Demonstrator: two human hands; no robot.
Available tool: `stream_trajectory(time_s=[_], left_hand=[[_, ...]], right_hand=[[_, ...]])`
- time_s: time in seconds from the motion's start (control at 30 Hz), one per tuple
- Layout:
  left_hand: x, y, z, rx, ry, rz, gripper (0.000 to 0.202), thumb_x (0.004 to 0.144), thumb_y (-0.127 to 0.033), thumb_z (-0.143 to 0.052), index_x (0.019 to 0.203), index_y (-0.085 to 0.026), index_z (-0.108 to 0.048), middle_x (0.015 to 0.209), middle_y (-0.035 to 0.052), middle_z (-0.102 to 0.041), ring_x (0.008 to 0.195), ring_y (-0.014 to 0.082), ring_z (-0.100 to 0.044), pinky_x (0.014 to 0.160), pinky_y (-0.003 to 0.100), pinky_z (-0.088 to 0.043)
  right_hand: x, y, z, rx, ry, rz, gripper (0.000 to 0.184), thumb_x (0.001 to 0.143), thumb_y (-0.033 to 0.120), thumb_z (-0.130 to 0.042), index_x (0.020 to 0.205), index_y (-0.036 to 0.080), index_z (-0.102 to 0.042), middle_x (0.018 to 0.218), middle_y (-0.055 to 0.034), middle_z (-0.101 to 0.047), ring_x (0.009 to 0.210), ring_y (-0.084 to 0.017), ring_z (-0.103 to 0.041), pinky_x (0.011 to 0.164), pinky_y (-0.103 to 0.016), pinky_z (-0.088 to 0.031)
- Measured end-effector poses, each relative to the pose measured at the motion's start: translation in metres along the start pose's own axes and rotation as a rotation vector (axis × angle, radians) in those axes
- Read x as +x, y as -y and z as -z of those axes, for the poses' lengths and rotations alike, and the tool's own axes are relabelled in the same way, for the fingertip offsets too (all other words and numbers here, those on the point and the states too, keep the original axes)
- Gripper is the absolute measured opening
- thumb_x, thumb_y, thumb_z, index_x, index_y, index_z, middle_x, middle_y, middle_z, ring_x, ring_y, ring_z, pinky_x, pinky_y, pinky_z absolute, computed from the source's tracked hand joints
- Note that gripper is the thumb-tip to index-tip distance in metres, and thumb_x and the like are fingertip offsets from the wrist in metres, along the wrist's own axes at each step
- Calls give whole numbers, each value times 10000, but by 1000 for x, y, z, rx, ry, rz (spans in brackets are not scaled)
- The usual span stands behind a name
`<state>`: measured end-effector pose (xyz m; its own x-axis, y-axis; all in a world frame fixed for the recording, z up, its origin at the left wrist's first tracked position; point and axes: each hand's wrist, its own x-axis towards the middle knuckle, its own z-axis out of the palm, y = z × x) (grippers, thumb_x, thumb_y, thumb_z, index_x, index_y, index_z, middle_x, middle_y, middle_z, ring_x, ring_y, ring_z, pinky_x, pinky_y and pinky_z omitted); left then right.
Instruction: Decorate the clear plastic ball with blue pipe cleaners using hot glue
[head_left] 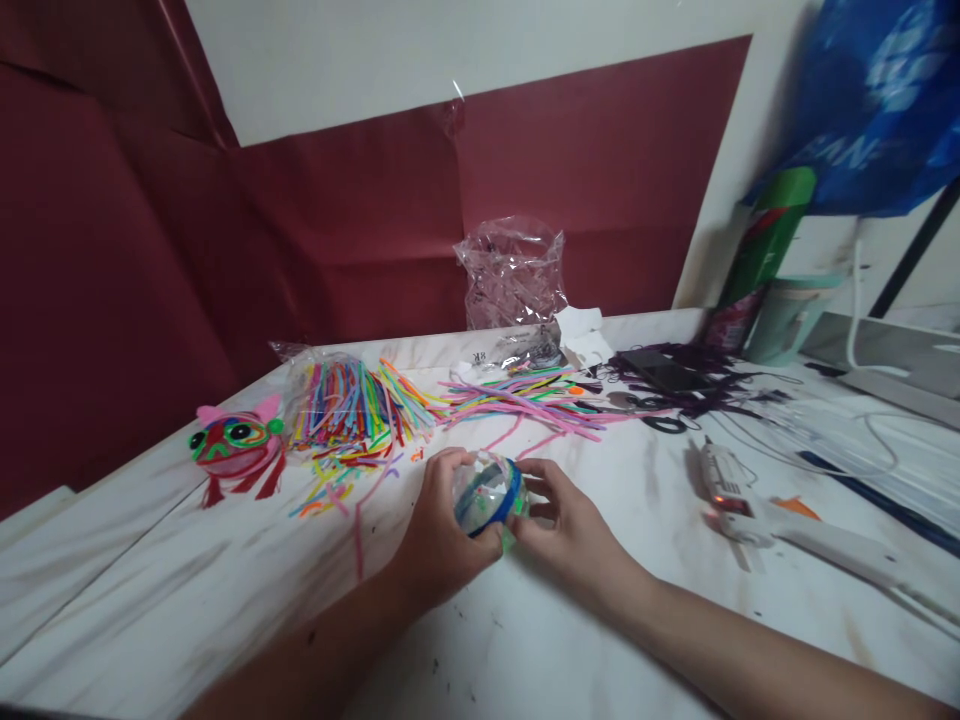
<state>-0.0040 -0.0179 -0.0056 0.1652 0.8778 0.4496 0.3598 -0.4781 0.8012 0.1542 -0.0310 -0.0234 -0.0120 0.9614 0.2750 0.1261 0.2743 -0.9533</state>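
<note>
A small clear plastic ball (486, 492) with a blue band and green bits round it sits between both my hands just above the white table (225, 590). My left hand (442, 525) wraps round its left side, fingers curled over the top. My right hand (564, 520) pinches its right side with thumb and fingertips. Behind the ball lies a spread of pink and multicoloured pipe cleaners (525, 395), and a bag of short coloured pipe cleaner pieces (345, 405) lies to the left.
A finished red and pink pipe-cleaner creature (238, 445) with green eyes stands at the left. A white glue gun (731, 495) lies at the right. A crumpled clear bag (514, 270), scissors (664, 420), dark purple strands (697, 375), and a green can (769, 235) stand further back.
</note>
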Motion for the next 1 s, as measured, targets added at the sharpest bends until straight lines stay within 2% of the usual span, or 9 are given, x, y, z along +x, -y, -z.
stream_trajectory(time_s=[0.1,0.2,0.33,0.43,0.5,0.67,0.73,0.9,1.0], left_hand=[[2,1,0,8,-7,10,558,523,-100,-640,1046,-196,-474,1107,82,-532,1080,273,-516,954,400,-387],[6,2,3,-62,4,119,539,539,-135,-629,1045,-196,-453,1048,62,-556,973,245,-558,870,382,-427],[14,2,9,-207,40,295,515,536,-197,-635,1009,-198,-432,914,18,-564,809,189,-561,717,303,-441],[19,4,11,-281,67,394,533,523,-235,-649,1001,-208,-416,871,-1,-548,709,154,-529,607,255,-406],[19,6,12,-322,81,413,541,518,-237,-649,1001,-218,-406,861,-12,-538,662,132,-510,578,239,-387],[16,2,10,-360,133,382,532,524,-231,-645,997,-211,-402,812,-30,-536,610,104,-472,552,223,-366],[15,-3,10,-352,139,384,531,517,-223,-648,987,-202,-402,781,-36,-526,606,105,-464,543,222,-364],[14,-11,10,-289,111,386,535,500,-188,-649,981,-192,-416,771,-37,-525,633,113,-481,571,229,-386],[14,-11,11,-311,119,385,520,515,-202,-653,974,-195,-411,735,-49,-520,602,105,-467,555,225,-383]], right_hand=[[2,4,3,72,10,-56,359,640,272,-629,982,228,-528,1049,-59,-641,995,-246,-605,763,-359,-504],[5,4,7,135,-19,-97,309,697,332,-615,980,220,-561,1044,-59,-644,1007,-239,-590,798,-360,-487],[10,-2,13,67,-92,-28,186,751,370,-559,833,203,-566,806,-24,-610,789,-192,-574,736,-335,-462],[10,-2,17,-56,-91,59,135,804,324,-494,760,206,-543,673,8,-535,655,-161,-519,642,-306,-435],[7,1,19,-184,-69,168,140,852,267,-446,788,204,-552,680,-2,-547,651,-162,-523,626,-303,-426],[-2,8,18,-518,44,717,175,885,105,-417,907,176,-575,730,-52,-583,710,-189,-526,653,-328,-429],[-4,8,16,-581,79,828,194,879,71,-428,976,163,-569,760,-70,-595,727,-199,-517,652,-337,-430],[-6,6,13,-672,101,866,234,876,68,-433,1032,143,-589,777,-98,-576,715,-216,-490,611,-348,-428],[-7,7,11,-565,109,800,246,869,65,-434,1014,176,-598,787,-81,-568,739,-213,-509,626,-341,-441]])
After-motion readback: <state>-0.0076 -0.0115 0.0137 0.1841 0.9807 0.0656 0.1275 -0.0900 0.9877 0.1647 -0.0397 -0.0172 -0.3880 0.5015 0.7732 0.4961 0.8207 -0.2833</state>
